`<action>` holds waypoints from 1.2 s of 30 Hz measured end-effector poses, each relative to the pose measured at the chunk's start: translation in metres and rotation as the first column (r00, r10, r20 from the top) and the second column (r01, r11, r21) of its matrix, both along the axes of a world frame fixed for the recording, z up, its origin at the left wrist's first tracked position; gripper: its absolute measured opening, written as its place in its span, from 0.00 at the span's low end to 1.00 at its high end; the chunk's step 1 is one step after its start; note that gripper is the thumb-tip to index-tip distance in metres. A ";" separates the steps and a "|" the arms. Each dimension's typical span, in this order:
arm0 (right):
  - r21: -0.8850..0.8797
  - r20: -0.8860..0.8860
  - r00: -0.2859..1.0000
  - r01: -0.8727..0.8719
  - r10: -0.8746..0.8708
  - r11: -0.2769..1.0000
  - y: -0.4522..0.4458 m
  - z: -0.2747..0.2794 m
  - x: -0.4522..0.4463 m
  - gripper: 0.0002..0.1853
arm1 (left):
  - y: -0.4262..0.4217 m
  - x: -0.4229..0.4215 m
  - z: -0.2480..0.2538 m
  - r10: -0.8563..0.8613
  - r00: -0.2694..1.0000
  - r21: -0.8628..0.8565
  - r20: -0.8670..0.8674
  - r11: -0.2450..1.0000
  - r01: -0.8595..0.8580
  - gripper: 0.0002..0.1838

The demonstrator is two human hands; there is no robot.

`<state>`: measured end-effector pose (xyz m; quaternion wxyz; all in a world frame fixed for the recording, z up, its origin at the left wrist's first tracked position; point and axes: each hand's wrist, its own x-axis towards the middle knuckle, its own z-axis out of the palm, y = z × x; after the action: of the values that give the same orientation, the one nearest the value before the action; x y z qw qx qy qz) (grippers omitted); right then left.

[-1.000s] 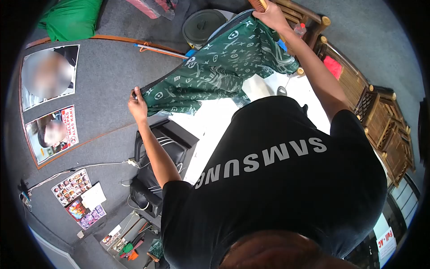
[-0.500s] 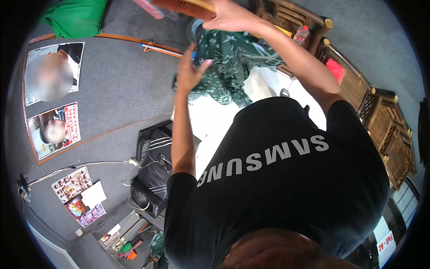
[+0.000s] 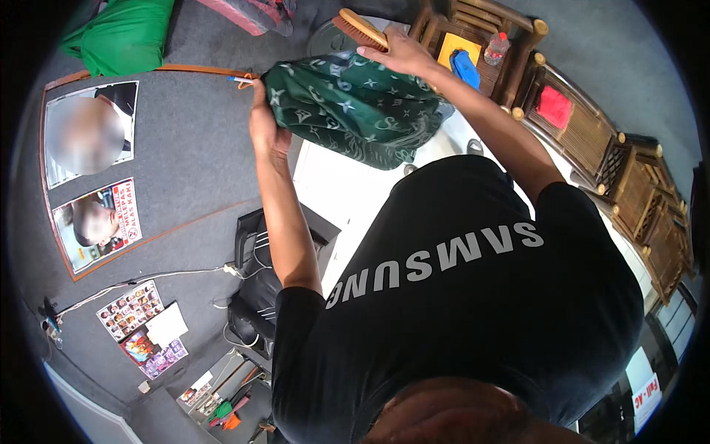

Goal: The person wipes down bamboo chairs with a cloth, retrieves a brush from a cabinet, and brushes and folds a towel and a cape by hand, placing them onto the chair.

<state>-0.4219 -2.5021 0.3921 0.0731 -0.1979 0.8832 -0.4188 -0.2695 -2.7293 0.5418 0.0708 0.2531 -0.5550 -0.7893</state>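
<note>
A dark green cloth (image 3: 355,111) with a pale star-and-letter pattern is stretched out in front of me. My left hand (image 3: 270,133) is closed on its left edge, the fingers partly hidden by the fabric. In my right hand (image 3: 405,55) is a wooden brush (image 3: 360,29) with brown bristles, gripped at one end just above the cloth's upper right part. Whether my right hand also pinches the cloth I cannot tell.
To the right stand bamboo benches (image 3: 584,144) carrying a bottle (image 3: 497,48), a blue item (image 3: 464,70) and a red cloth (image 3: 555,111). A black chair (image 3: 259,296) is at lower left. Posters (image 3: 96,222) hang on the grey wall beside a green cloth bundle (image 3: 122,37).
My left hand has gone from open to holding the cloth's left edge. The hanging, bunched cloth is now spread wider. My right hand has come lower with the brush.
</note>
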 end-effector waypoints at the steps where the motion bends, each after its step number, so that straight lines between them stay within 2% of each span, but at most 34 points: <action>1: -0.041 0.000 0.998 0.057 -0.057 0.998 -0.003 -0.001 0.010 0.48 | -0.006 0.000 0.003 0.014 0.999 0.031 -0.032 0.999 -0.013 0.27; 4: -0.293 0.082 0.990 0.137 -0.117 0.946 -0.006 0.023 0.035 0.37 | 0.001 0.001 0.020 0.045 0.995 0.020 -0.088 0.999 -0.043 0.26; 7: -0.497 0.016 0.995 0.097 -0.103 0.862 -0.018 0.073 0.077 0.26 | 0.008 -0.001 0.029 0.050 0.992 -0.024 -0.113 0.998 -0.053 0.26; 9: -0.587 -0.285 0.948 -0.057 -0.140 0.808 -0.042 0.059 0.102 0.23 | 0.011 -0.003 0.031 0.047 0.991 -0.046 -0.128 0.998 -0.053 0.26; 10: -0.523 -0.354 0.932 -0.129 -0.077 0.843 -0.050 0.046 0.112 0.18 | 0.015 -0.002 0.036 0.059 0.986 -0.046 -0.153 0.997 -0.067 0.26; 11: -0.469 -0.367 0.930 -0.212 0.030 0.858 -0.059 0.018 0.119 0.19 | 0.020 0.000 0.043 0.073 0.981 -0.046 -0.178 0.996 -0.082 0.26; 12: -0.363 -0.185 0.961 -0.261 0.205 0.895 -0.067 -0.029 0.125 0.20 | 0.026 0.001 0.050 0.086 0.975 -0.045 -0.205 0.994 -0.097 0.26; 14: -0.081 0.104 0.902 -0.413 0.420 0.907 -0.064 -0.127 0.131 0.22 | 0.016 0.003 0.067 0.109 0.951 -0.024 -0.290 0.992 -0.122 0.26; 15: 0.095 0.240 0.858 -0.485 0.453 0.869 -0.043 -0.152 0.130 0.22 | 0.005 0.006 0.077 0.103 0.935 -0.037 -0.341 0.992 -0.122 0.26; 16: 0.262 0.367 0.799 -0.580 0.477 0.771 -0.023 -0.177 0.129 0.24 | -0.002 0.010 0.089 0.126 0.921 -0.049 -0.370 0.987 -0.155 0.26; 17: 0.215 0.339 0.734 -0.669 0.589 0.711 -0.007 -0.255 0.122 0.25 | -0.007 0.015 0.103 0.150 0.906 -0.061 -0.396 0.980 -0.188 0.26; 18: 0.272 0.397 0.720 -0.685 0.570 0.676 0.022 -0.270 0.115 0.26 | -0.011 0.019 0.114 0.225 0.875 -0.093 -0.428 0.952 -0.290 0.26; 19: 0.325 0.456 0.704 -0.701 0.544 0.634 0.040 -0.273 0.111 0.28 | -0.027 0.026 0.121 0.209 0.854 -0.065 -0.477 0.960 -0.272 0.26; 21: 0.361 0.552 0.793 -0.507 0.259 0.783 0.061 -0.232 0.104 0.29 | -0.076 0.041 0.124 0.039 0.793 0.130 -0.608 0.990 0.051 0.23; 23: 0.373 0.405 0.906 -0.289 0.125 0.882 0.050 -0.196 0.098 0.27 | -0.070 0.041 0.125 0.123 0.820 0.002 -0.559 0.989 -0.147 0.24; 24: 0.335 0.304 0.937 -0.276 0.174 0.901 0.039 -0.180 0.091 0.23 | -0.067 0.040 0.125 0.167 0.828 -0.068 -0.536 0.969 -0.239 0.24; 26: -0.016 -0.023 0.993 -0.117 0.117 0.993 -0.001 -0.130 0.089 0.15 | -0.053 0.028 0.108 0.162 0.894 -0.183 -0.419 0.949 -0.258 0.25; 28: -0.314 -0.350 0.936 -0.077 -0.040 0.946 -0.031 -0.086 0.106 0.16 | -0.028 0.020 0.096 0.160 0.925 -0.257 -0.345 0.932 -0.257 0.26; 29: -0.271 -0.494 0.869 -0.121 -0.030 0.955 -0.034 -0.073 0.111 0.20 | -0.015 0.017 0.094 0.152 0.931 -0.272 -0.332 0.929 -0.249 0.26; 31: -0.402 -0.302 0.927 -0.335 0.221 0.852 -0.027 -0.026 0.124 0.18 | -0.001 0.012 0.087 0.133 0.940 -0.283 -0.315 0.932 -0.226 0.26; 32: -0.242 -0.204 0.890 -0.450 0.408 0.860 -0.030 -0.042 0.126 0.20 | -0.001 0.011 0.085 0.143 0.935 -0.308 -0.326 0.919 -0.247 0.26; 34: 0.094 0.085 0.842 -0.539 0.532 0.837 -0.031 -0.119 0.126 0.23 | -0.005 0.012 0.091 0.146 0.922 -0.310 -0.359 0.913 -0.266 0.27; 36: 0.233 0.153 0.673 -0.736 0.723 0.636 0.006 -0.189 0.119 0.27 | -0.012 0.019 0.100 0.173 0.908 -0.308 -0.380 0.902 -0.301 0.28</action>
<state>-0.3033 -2.4964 0.2035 0.2826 -0.5158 0.7751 -0.2309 -0.2502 -2.7418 0.6421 0.3087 0.1606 -0.6334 -0.6911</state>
